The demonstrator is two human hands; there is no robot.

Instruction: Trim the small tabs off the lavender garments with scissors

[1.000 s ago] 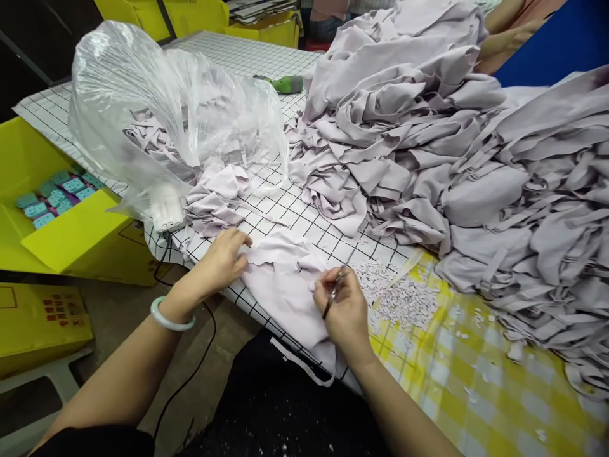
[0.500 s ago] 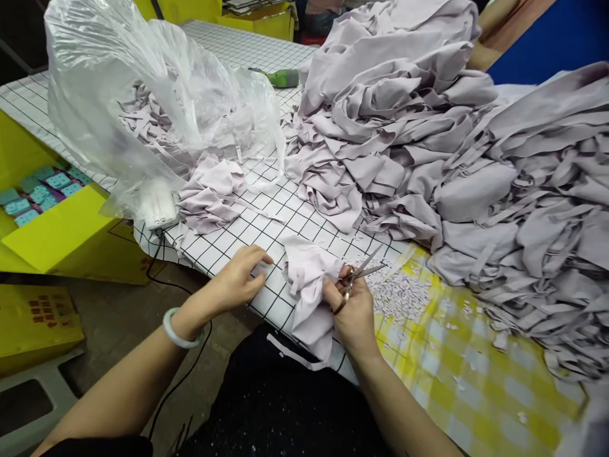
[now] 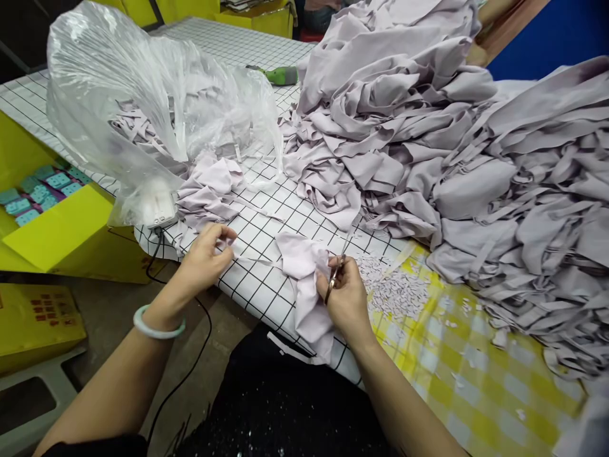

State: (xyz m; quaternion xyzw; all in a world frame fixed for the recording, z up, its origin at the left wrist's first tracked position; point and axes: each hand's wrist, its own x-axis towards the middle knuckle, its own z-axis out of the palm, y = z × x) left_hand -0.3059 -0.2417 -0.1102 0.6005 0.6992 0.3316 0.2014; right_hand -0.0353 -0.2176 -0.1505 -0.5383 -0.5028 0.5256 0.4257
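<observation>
A pale lilac fabric piece (image 3: 307, 279) lies bunched at the table's front edge, part of it hanging over my lap. My right hand (image 3: 349, 301) is closed round the scissors (image 3: 335, 279), whose blades point away from me; thumb and fingers also rest on the fabric's right side. From the left side of the piece a thin strap (image 3: 259, 260) stretches across the grid cloth to my left hand (image 3: 207, 257). That hand is closed on the strap's end, beside a small fabric heap (image 3: 209, 190). A pale bangle circles my left wrist.
Big piles of lilac fabric (image 3: 390, 120) fill the back and right. Small clippings (image 3: 394, 289) lie near a yellow checked cloth (image 3: 476, 381). A clear plastic bag (image 3: 85, 114) holds more pieces. A white power strip (image 3: 159, 209), green-handled tool (image 3: 283, 75) and yellow box (image 3: 71, 235) stand about.
My left hand has moved left from near the fabric, drawing the strap out with it. The scissors have turned from pointing right to pointing away from me.
</observation>
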